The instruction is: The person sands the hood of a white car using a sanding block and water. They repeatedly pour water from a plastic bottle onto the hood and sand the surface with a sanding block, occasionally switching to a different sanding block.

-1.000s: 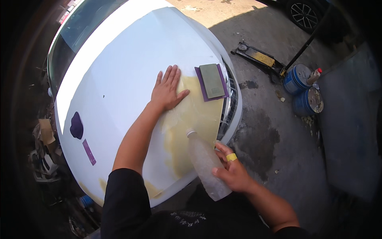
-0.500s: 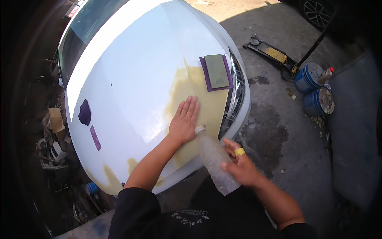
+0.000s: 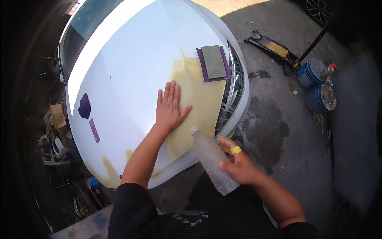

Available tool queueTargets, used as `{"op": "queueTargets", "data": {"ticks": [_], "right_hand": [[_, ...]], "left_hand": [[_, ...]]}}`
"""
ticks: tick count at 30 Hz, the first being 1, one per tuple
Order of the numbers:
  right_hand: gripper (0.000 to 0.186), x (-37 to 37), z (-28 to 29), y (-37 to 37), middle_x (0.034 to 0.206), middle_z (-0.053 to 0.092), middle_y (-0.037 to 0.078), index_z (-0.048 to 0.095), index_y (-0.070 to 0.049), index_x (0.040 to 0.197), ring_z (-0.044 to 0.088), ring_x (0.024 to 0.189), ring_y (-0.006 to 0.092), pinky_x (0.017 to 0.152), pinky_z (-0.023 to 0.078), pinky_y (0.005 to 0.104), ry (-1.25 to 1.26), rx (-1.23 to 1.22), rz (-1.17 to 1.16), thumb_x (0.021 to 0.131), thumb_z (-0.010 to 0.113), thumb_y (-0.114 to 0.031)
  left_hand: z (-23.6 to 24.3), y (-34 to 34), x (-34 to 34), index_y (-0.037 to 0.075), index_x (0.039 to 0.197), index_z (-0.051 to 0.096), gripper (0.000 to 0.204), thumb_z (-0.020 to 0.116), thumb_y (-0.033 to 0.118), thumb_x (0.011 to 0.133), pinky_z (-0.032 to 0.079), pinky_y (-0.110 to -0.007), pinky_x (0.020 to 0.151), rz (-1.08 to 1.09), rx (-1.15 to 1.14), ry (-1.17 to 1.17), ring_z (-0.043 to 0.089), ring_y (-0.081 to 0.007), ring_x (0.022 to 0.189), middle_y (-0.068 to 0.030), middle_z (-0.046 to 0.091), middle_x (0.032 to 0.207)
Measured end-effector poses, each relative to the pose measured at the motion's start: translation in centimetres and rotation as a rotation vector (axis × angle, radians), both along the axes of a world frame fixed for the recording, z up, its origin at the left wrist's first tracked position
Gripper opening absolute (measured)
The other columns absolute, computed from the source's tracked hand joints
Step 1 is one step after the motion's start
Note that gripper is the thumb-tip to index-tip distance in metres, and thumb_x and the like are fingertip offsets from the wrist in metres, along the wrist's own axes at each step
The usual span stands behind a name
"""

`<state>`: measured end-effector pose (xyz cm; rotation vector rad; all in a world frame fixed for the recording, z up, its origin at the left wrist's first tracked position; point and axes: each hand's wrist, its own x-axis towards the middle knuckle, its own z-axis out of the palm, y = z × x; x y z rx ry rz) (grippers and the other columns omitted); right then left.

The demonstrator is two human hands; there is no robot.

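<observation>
My left hand [image 3: 170,108] lies flat on the white car hood [image 3: 131,75], fingers stretched out and thumb apart, at the left border of a yellowish filler patch [image 3: 199,99]. In my right hand [image 3: 238,164] is a cloudy plastic bottle [image 3: 215,161], tilted with its white-capped neck up and left over the hood's front edge. Yellow tape is wrapped round one finger of that hand. Beyond the hands, a grey-green sanding block [image 3: 213,61] rests on a purple sheet of sandpaper [image 3: 203,65] beside the headlight [image 3: 234,79].
A dark purple pad [image 3: 84,106] and a narrow purple strip [image 3: 94,130] lie on the hood's left. On the floor at right are a trolley jack [image 3: 274,47] and two blue buckets [image 3: 316,97]. Cardboard [image 3: 58,115] and scrap parts lie at left.
My left hand has slid left and farther up the hood, away from the bottle's neck, and its thumb has spread. The right hand keeps its hold on the bottle.
</observation>
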<state>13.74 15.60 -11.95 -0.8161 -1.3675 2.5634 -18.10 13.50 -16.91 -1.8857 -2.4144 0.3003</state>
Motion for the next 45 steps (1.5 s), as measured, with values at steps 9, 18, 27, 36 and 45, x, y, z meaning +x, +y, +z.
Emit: {"op": "queueTargets", "data": {"ticks": [9,18,27,36,45], "right_hand": [[0.081,1.0,-1.0,-5.4,0.147,0.04,0.022,0.019,0.0,0.154,0.043,0.134,0.0276,0.11,0.036,0.0412,-0.039,0.033,-0.1,0.088,0.065,-0.011],[0.077,0.3,-0.3,-12.2,0.15,0.036,0.025,0.02,0.004,0.152,0.041,0.137,0.0298,0.112,0.035,0.041,-0.022,-0.02,-0.258,0.089,0.063,-0.007],[0.079,-1.2,-0.6,-17.4,0.15,0.037,0.025,0.018,0.004,0.152,0.038,0.14,0.0303,0.114,0.032,0.04,-0.009,-0.065,-0.234,0.089,0.064,-0.008],[0.079,0.0,-1.3,-16.8,0.144,0.041,0.022,0.021,-0.001,0.153,0.045,0.132,0.0263,0.109,0.038,0.04,-0.036,-0.007,-0.253,0.088,0.065,-0.01],[0.076,1.1,-1.3,-15.4,0.152,0.035,0.023,0.021,0.006,0.151,0.035,0.142,0.0291,0.115,0.03,0.0391,-0.022,-0.082,-0.317,0.089,0.064,-0.008]], "left_hand": [[-0.8,7.2,-3.1,-0.003,0.155,0.015,0.084,0.027,0.059,0.1,0.004,-0.044,0.124,-0.002,0.124,0.01,0.005,-0.029,0.153,-0.0172,0.012,0.164],[-3.1,-9.9,5.8,0.003,0.154,0.027,0.072,0.046,0.042,0.097,0.009,-0.044,0.124,-0.334,0.033,-0.105,0.014,-0.0275,0.153,-0.0123,0.021,0.163],[-2.3,-21.9,3.0,0.006,0.154,0.03,0.077,0.058,0.041,0.092,0.008,-0.051,0.122,-0.235,0.073,-0.043,0.017,-0.0292,0.152,-0.0098,0.024,0.163],[-0.2,-13.8,3.1,-0.007,0.152,0.023,0.104,0.057,0.064,0.084,-0.001,-0.056,0.121,-0.281,-0.084,-0.087,0.004,-0.0368,0.153,-0.0242,0.014,0.162],[-2.3,-6.5,5.8,0.0,0.153,0.029,0.085,0.054,0.05,0.089,0.003,-0.05,0.123,-0.538,-0.108,-0.047,0.008,-0.0295,0.153,-0.0161,0.018,0.163]]}}
